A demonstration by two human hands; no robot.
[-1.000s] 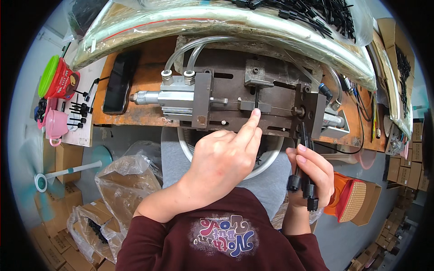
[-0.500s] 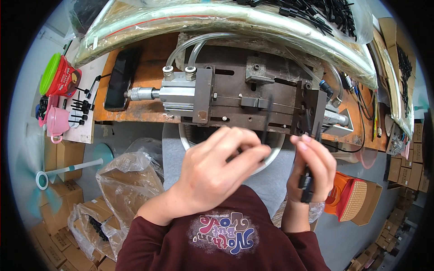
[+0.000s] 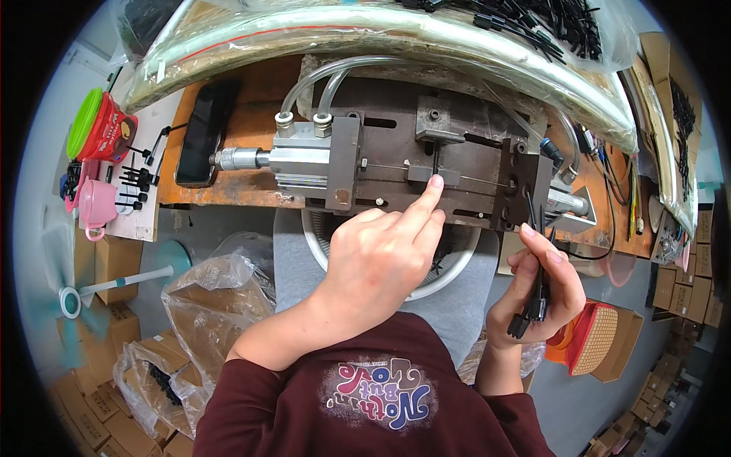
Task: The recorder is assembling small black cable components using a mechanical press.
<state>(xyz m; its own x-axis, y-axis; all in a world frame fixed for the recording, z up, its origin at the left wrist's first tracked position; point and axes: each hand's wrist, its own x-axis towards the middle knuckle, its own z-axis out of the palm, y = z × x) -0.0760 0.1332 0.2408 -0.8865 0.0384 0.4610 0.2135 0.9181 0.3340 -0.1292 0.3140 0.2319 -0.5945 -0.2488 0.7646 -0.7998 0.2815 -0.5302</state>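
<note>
My left hand [image 3: 384, 251] reaches over the front of the metal fixture [image 3: 396, 194]. Its index finger is stretched out, with the tip at a small grey block [image 3: 419, 174] in the middle. A thin black rod [image 3: 436, 156] sits between that fingertip and the bracket [image 3: 434, 135] behind. The other fingers are partly bent, and the thumb is hidden. Right of the fixture's front edge, my right hand [image 3: 544, 293] is closed around several black plastic sticks [image 3: 538, 297], their thick ends toward me and thin ends pointing up.
A white basket [image 3: 449, 282] rests on my lap under the fixture. Air cylinders [image 3: 301, 164] with clear hoses [image 3: 327, 68] flank the block. Left are a phone [image 3: 205, 133] and a pink cup [image 3: 97, 204]. A bag of black parts [image 3: 533, 27] lies at the back.
My left hand has moved forward from above the basket to the block, where the black rod now lies. My right hand has shifted slightly right, still holding its sticks.
</note>
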